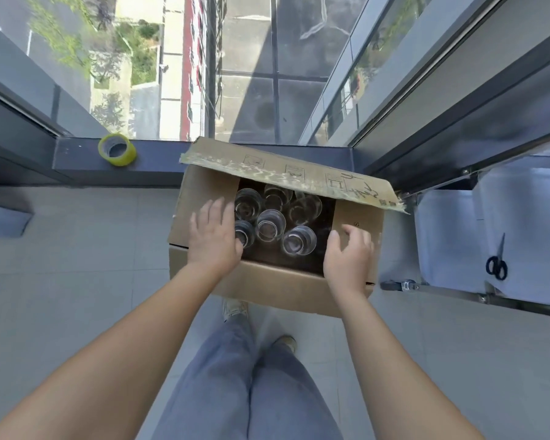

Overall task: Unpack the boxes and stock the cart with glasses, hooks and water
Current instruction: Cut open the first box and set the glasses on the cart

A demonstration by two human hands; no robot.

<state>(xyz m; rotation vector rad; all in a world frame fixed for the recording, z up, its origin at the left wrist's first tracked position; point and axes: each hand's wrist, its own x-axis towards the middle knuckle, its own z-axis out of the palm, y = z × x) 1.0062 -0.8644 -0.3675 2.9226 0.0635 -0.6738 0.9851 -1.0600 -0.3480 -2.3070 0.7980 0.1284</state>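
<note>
Both bare forearms stretched forward and down from the bottom corners, converging on an open cardboard box [277, 290] on the tiled floor [77, 281]. Left hand [215, 238] palm down, fingers straight and spread, resting flat on the left inner flap [204, 211], thumb tip just beside the nearest of the glasses [269, 224]; released, grasping nothing. Right hand [350, 255] over the right inner flap [359, 217], fingers bent loosely at the knuckles, thumb pointing inward toward the opening; nothing held, contact with the cardboard not certain. Clear tumblers upright inside the box, clustered between the two hands, rims up. Far flap [299, 173] raised, leaning toward the window sill [159, 154]. Yellow-green tape roll [117, 149] on the sill, well left of the box. Cart [489, 249] just right of the box, black scissors [497, 265] lying on its pale shelf. Jeans-clad legs [248, 376] below, toes near the box's near wall.
</note>
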